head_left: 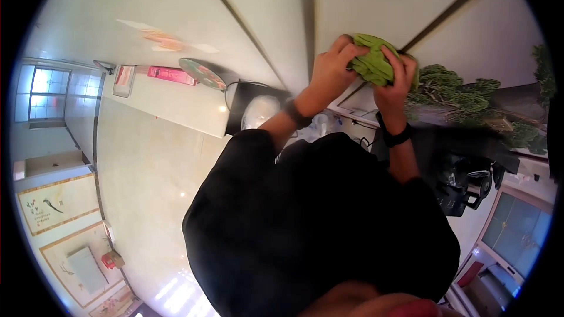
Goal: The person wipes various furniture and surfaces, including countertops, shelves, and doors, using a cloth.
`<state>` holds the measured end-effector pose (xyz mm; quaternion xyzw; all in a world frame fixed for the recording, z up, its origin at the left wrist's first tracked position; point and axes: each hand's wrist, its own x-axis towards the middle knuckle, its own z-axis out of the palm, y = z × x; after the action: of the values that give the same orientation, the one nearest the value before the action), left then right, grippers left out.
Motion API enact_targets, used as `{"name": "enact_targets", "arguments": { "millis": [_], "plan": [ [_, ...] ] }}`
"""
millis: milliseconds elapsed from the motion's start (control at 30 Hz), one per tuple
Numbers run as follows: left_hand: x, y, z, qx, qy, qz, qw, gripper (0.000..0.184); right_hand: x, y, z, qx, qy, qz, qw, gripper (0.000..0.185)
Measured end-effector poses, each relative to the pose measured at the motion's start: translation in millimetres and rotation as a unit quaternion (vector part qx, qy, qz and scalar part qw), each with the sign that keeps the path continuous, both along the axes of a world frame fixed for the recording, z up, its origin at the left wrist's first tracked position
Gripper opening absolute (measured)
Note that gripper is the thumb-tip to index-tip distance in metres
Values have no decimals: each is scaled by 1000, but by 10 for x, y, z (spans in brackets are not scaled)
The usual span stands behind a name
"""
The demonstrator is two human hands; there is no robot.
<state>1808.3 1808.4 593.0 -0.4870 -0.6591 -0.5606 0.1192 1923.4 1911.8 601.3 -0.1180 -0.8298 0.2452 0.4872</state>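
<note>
At upper centre-right, your left hand and right hand grip a crumpled green fabric cloth between closely curled fingers.

a white ledge bears a pink box and a round disc.

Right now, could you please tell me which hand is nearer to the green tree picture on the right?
Right. The right hand holds the green cloth just left of the green tree picture in view; the left hand is on the cloth's other side, farther away.
</note>
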Motion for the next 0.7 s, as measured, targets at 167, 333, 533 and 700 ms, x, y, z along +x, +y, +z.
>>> {"name": "enact_targets", "arguments": {
  "millis": [167,333,533,700],
  "plan": [
    [-657,-718,100,8,-53,32,998,38,-780,-614,71,14,-10,50,999,54],
    [-1142,-1215,300,16,-105,52,993,44,-1381,-1040,281,57,6,79,995,57],
    [-1320,-1320,-26,52,-117,46,991,41,-1582,-1149,134,124,12,67,990,62],
    [-1171,-1208,-281,42,-139,41,989,42,-1418,-1017,-131,126,-30,62,990,60]
  ]
}}
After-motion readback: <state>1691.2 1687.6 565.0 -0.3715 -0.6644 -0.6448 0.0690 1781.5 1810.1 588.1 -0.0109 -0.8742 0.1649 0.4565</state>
